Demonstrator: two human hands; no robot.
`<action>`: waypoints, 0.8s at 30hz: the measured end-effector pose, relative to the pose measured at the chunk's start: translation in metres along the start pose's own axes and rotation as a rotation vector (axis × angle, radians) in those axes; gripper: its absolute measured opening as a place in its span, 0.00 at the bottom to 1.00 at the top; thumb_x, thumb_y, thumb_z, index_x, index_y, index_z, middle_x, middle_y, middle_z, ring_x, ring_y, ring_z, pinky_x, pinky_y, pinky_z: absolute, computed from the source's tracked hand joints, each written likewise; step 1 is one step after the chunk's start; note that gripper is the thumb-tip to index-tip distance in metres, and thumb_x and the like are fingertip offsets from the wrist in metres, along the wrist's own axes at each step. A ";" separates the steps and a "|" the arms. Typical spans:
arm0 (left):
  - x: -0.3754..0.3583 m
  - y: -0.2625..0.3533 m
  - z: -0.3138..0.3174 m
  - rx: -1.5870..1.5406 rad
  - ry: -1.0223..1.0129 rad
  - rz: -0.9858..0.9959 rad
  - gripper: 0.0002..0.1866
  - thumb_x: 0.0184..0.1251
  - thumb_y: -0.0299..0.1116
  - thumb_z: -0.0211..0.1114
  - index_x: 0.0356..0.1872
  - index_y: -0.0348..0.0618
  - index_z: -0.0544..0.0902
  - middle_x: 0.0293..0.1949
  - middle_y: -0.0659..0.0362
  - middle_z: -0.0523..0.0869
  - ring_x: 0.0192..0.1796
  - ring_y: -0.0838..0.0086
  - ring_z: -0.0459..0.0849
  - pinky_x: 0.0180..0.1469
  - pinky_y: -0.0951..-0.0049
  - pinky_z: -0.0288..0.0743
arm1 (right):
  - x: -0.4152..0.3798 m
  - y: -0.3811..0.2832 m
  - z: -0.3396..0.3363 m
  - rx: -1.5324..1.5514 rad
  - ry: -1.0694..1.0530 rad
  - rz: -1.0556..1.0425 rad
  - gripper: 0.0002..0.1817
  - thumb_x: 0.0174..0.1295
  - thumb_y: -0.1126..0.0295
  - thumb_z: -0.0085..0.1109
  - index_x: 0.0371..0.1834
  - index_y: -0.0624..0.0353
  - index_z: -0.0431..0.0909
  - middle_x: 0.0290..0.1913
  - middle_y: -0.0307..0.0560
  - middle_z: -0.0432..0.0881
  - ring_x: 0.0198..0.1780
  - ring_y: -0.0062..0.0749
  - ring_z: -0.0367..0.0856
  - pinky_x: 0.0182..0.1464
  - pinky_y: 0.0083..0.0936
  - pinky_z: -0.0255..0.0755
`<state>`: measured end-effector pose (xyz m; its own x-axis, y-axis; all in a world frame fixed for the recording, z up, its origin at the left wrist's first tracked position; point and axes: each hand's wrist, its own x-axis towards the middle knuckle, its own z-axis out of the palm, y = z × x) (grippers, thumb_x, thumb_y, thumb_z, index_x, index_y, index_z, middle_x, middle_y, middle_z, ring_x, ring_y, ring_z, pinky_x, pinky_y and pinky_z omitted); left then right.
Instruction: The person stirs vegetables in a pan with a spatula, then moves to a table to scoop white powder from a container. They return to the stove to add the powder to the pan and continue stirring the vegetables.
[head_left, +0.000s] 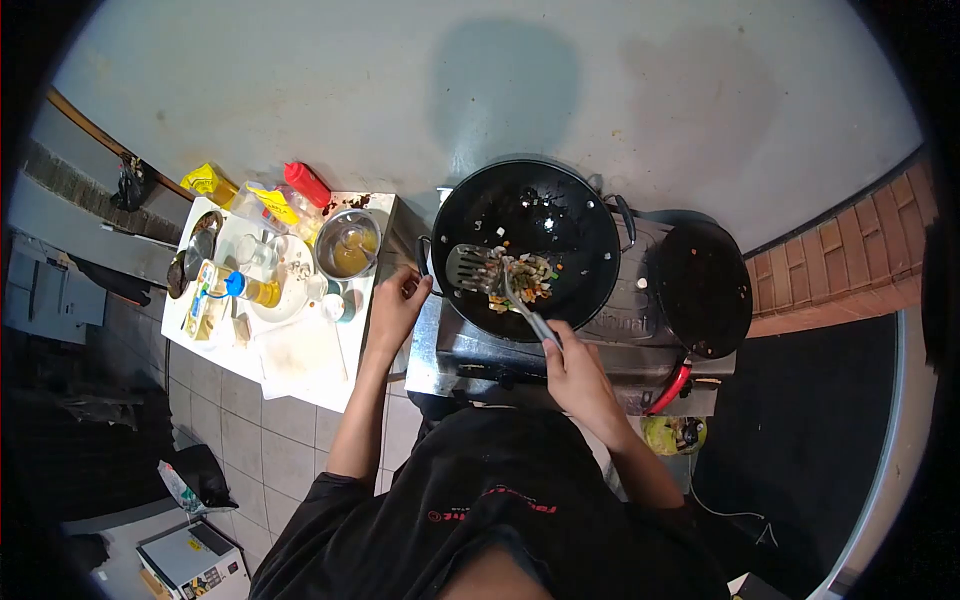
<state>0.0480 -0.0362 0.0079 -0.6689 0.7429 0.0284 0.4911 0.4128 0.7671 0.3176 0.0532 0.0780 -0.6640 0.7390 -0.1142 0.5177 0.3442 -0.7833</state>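
Note:
A black wok [590,290] sits on the stove, with chopped, mixed-colour food [530,283] gathered near its middle and a few bits scattered on the sides. My right hand [582,380] is closed around the grey handle of a slotted spatula [468,267], whose head lies over the food inside the wok. At the wok's left side, the fingers of my left hand [398,305] are curled closed at the lower end of the loop-shaped wok handle [423,256]. The fingertips there are partly hidden.
To the left, a white table [370,350] bears a metal bowl [347,245] with yellow liquid, a red squeeze bottle [306,184], a blue-capped bottle [266,292] and a plate [292,310]. Right of the wok lies a dark pan [705,290] with a red handle [668,388]. A wall rises behind.

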 end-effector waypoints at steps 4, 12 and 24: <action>-0.001 -0.001 0.001 0.019 0.009 0.020 0.17 0.65 0.40 0.67 0.31 0.32 0.82 0.21 0.49 0.82 0.24 0.59 0.81 0.31 0.63 0.72 | 0.001 0.012 0.014 -0.047 0.043 0.082 0.13 0.71 0.71 0.46 0.55 0.63 0.71 0.30 0.71 0.80 0.37 0.69 0.80 0.40 0.54 0.70; -0.001 0.006 -0.003 0.031 -0.007 0.001 0.16 0.64 0.39 0.67 0.30 0.32 0.82 0.20 0.49 0.81 0.23 0.60 0.81 0.30 0.64 0.71 | -0.040 -0.005 -0.013 -0.127 0.024 0.150 0.15 0.72 0.69 0.46 0.58 0.61 0.72 0.32 0.70 0.80 0.39 0.68 0.79 0.44 0.53 0.70; -0.025 0.008 -0.013 0.105 0.076 -0.083 0.25 0.66 0.55 0.64 0.33 0.36 0.84 0.23 0.47 0.84 0.28 0.52 0.84 0.33 0.57 0.75 | -0.009 0.023 -0.013 -0.182 0.275 -0.091 0.20 0.71 0.73 0.47 0.65 0.61 0.68 0.43 0.71 0.81 0.42 0.66 0.81 0.43 0.52 0.72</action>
<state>0.0613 -0.0578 0.0215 -0.7479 0.6636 0.0185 0.4849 0.5270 0.6979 0.3426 0.0622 0.0688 -0.5544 0.8205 0.1392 0.5675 0.4951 -0.6579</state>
